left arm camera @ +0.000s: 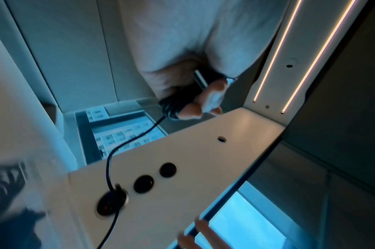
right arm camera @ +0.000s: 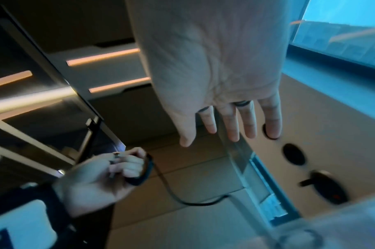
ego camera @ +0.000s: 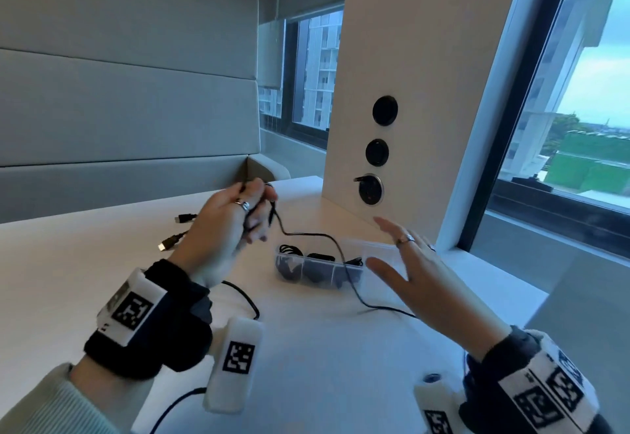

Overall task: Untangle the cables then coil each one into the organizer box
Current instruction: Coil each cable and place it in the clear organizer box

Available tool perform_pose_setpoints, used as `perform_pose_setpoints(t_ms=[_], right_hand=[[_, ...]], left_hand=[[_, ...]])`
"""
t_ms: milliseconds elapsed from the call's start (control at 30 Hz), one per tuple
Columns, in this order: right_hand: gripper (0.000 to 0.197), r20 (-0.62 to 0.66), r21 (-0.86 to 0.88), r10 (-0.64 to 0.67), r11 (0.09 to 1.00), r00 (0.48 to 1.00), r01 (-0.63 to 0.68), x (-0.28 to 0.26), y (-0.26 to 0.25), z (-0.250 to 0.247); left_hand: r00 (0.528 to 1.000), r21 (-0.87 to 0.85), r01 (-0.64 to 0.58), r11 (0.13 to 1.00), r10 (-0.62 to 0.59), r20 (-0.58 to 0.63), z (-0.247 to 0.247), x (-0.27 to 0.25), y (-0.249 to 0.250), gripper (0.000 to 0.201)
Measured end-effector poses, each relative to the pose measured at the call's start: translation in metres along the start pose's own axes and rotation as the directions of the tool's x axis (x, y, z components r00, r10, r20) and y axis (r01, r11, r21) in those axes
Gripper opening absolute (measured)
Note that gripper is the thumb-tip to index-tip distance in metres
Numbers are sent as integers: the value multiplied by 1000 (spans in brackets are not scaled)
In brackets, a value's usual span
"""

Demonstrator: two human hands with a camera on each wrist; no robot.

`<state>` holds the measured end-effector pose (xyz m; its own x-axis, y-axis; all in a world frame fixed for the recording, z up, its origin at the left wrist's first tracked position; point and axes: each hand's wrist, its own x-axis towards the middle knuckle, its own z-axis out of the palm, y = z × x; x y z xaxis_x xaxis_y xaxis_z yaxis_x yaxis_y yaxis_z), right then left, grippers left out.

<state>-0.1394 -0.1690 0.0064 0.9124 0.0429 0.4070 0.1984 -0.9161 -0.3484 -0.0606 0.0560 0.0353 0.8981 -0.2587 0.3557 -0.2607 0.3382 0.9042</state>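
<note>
Cable [ego camera: 308,234] coiled in left hand [ego camera: 223,225] – fingers curled round it; right hand [ego camera: 421,275] spread.

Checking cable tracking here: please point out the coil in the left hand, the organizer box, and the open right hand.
cable coil [right arm camera: 147,170]: right wrist view, on the loops beside the fingers.
organizer box [ego camera: 378,249]: head view, on its clear far wall.
right hand [ego camera: 429,276]: head view, on the back of the hand.

A black cable [ego camera: 308,234] drapes across the box [ego camera: 375,249], crossing its opening; the pillar [ego camera: 392,92] stands close behind the box, limiting room there.
</note>
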Motion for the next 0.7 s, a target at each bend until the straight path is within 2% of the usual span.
perform_pose_setpoints(t_ms=[67, 100, 133, 200, 267, 333, 433, 467, 500, 533, 600, 633, 667, 700], right_hand=[[67, 50, 40, -37, 999, 998, 35, 3, -23, 5], [64, 92, 69, -53, 997, 994, 46, 3, -31, 11], [53, 126, 112, -86, 991, 988, 72, 1, -38, 18], [12, 108, 227, -153, 966, 982, 125, 0, -46, 28], [23, 73, 353, -145, 929, 987, 111, 0, -44, 34], [35, 95, 418, -137, 904, 986, 85, -1, -39, 39], [27, 163, 282, -226, 944, 961, 174, -8, -40, 50], [26, 179, 231, -253, 950, 951, 209, -10, -43, 53], [26, 167, 213, -269, 949, 948, 232, -11, -45, 54], [26, 125, 222, -276, 944, 953, 244, -11, -47, 52], [26, -42, 263, -268, 926, 962, 270, -7, -43, 46], [27, -140, 250, -258, 925, 956, 286, -6, -40, 40], [28, -228, 202, -248, 934, 942, 295, -4, -35, 35], [28, -303, 147, -239, 945, 922, 293, -2, -31, 31]], left_hand=[[982, -80, 80, 994, -65, 177, 16, -12, 1, 27], [962, -117, 122, 986, -88, 258, 24, -18, 1, 28], [940, -149, 158, 976, -103, 326, 32, -24, 1, 29], [909, -207, 206, 956, -109, 402, 41, -32, 1, 31], [913, -258, 218, 941, -103, 395, 44, -33, 3, 33], [938, -285, 177, 942, -73, 340, 42, -28, 0, 34], [973, -265, 85, 960, -23, 232, 37, -20, -13, 25], [978, -172, 31, 985, 5, 209, 35, -18, -19, 23], [979, 0, -62, 998, 61, 197, 32, -17, -25, 23], [968, 232, -185, 955, 136, 209, 29, -16, -30, 22], [923, 624, -373, 687, 205, 325, 22, -16, -34, 22], [913, 715, -398, 575, 171, 370, 19, -16, -34, 23], [911, 739, -387, 551, 102, 401, 18, -17, -33, 25], [903, 720, -350, 599, 11, 430, 18, -18, -31, 29]])
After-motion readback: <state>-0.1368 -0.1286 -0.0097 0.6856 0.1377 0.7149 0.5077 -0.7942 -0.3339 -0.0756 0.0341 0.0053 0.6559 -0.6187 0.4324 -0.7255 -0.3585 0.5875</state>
